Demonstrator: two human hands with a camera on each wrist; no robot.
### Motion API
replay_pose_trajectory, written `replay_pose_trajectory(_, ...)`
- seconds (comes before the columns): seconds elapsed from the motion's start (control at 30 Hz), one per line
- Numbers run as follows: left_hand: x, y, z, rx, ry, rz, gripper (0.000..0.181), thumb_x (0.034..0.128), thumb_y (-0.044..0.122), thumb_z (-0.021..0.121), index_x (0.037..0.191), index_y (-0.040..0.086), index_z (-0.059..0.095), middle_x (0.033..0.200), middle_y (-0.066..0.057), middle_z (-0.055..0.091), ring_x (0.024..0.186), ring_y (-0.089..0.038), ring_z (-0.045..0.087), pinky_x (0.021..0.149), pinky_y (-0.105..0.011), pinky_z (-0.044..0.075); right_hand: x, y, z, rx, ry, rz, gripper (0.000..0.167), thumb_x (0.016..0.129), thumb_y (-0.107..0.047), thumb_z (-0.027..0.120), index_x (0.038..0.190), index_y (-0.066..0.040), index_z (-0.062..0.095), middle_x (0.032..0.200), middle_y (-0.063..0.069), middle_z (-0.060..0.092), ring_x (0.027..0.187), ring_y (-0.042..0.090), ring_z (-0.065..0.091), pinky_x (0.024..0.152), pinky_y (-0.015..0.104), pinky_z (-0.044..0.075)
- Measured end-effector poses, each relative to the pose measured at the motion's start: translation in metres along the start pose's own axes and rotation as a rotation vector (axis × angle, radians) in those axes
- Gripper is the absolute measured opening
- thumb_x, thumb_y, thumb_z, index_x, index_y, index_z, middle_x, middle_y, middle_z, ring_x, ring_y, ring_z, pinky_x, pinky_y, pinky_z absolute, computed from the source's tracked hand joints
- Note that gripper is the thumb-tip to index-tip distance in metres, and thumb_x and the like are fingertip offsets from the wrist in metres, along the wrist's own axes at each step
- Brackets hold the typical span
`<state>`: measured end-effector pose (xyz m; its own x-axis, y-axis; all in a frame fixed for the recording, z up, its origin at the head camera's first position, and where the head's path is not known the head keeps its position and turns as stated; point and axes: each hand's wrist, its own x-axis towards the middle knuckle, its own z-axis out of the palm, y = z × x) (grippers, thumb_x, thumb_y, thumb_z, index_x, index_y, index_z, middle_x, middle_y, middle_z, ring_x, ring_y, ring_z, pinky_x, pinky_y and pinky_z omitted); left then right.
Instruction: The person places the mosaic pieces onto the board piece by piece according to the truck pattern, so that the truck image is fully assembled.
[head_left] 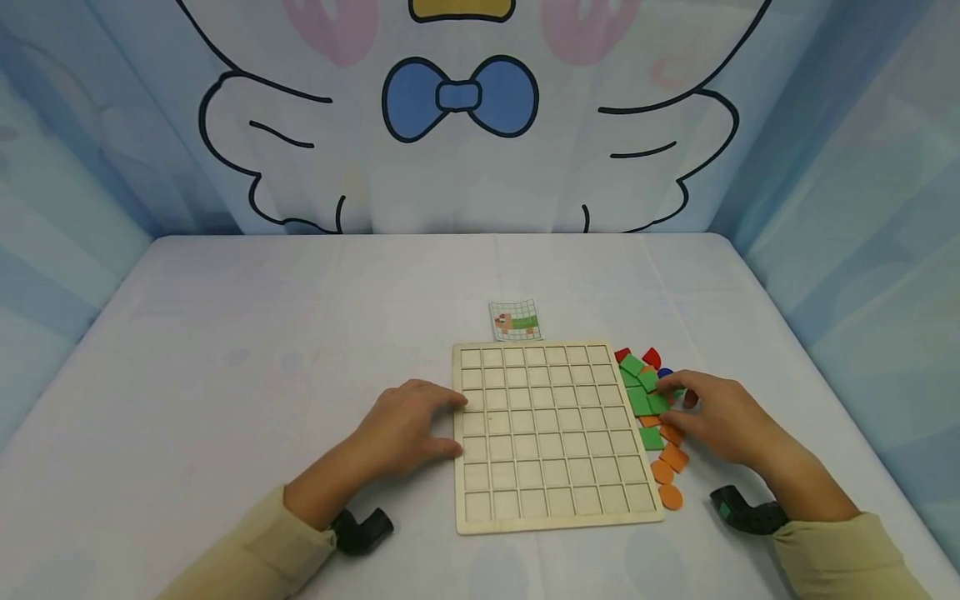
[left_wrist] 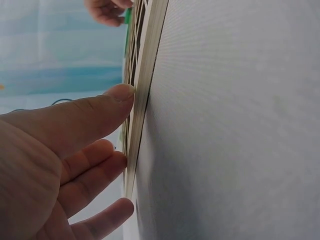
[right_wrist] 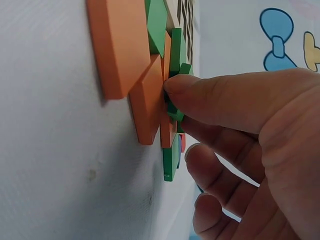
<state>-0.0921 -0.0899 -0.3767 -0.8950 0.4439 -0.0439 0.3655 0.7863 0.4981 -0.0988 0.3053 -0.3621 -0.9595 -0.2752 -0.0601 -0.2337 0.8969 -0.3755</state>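
- Soft, even light filled the head view.
- Blurry-edged shadows lay on the worktop [head_left: 262, 350] beside both forearms [head_left: 806, 479].
- The left wrist view was dimmer, greyish, with shadow along the board [left_wrist: 144, 75] and the far backdrop [left_wrist: 60, 45] soft.
- In the right wrist view, diffuse shadow spread beside the orange pieces [right_wrist: 122, 45].

Lying flat, slightly turned in the head view: a pale wooden board [head_left: 552, 446], nearly square in form, divided by thin dark lines into small cells, touched at its left edge by the left hand [head_left: 408, 429]. Pinched between thumb and finger of the right hand [head_left: 716, 412]: a green piece [right_wrist: 175, 112], thin and tilted. Heaped loosely along the board's right side, partly overlapping: other green pieces [head_left: 651, 438], orange pieces [head_left: 674, 457], square and round, red pieces [head_left: 652, 358] and, partly hidden, a blue piece [head_left: 664, 372].
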Motion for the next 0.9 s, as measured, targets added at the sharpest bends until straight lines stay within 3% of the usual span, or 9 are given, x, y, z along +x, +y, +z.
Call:
replay_pose_trajectory(0.27, 0.0, 0.0, 0.001, -0.004, -0.003, -0.008, 0.051, 0.0754, 0.025, 0.089, 0.121, 0.013, 0.071, 0.12, -0.002, 0.068, 0.121, -0.027, 0.056, 0.098, -0.048, 0.044, 0.001, 0.002, 0.0, 0.015, -0.018, 0.023, 0.032, 0.088, -0.016, 0.075, 0.117, -0.004, 0.067, 0.098, 0.0, 0.066, 0.084, 0.021, 0.052, 0.063, 0.032, 0.043)
replay_pose_trajectory(0.67, 0.0, 0.001, 0.0, -0.009, -0.012, -0.009, 0.051, 0.0754, 0.025, 0.089, 0.122, 0.013, 0.071, 0.121, -0.002, 0.068, 0.121, -0.027, 0.056, 0.098, -0.047, 0.045, -0.001, 0.001, -0.001, 0.048, -0.019, -0.007, 0.027, 0.087, -0.018, 0.078, 0.111, -0.009, 0.069, 0.086, -0.003, 0.057, 0.079, 0.018, 0.049, 0.055, 0.027, 0.039)
replay_pose_trajectory(0.9, 0.0, 0.001, -0.001, -0.007, -0.02, -0.021, 0.051, 0.0756, 0.025, 0.089, 0.122, 0.012, 0.071, 0.122, -0.002, 0.068, 0.122, -0.027, 0.056, 0.099, -0.047, 0.044, -0.002, -0.012, -0.003, 0.084, -0.044, -0.034, 0.026, 0.086, -0.017, 0.078, 0.109, -0.009, 0.069, 0.092, -0.003, 0.06, 0.087, 0.02, 0.05, 0.063, 0.029, 0.043)
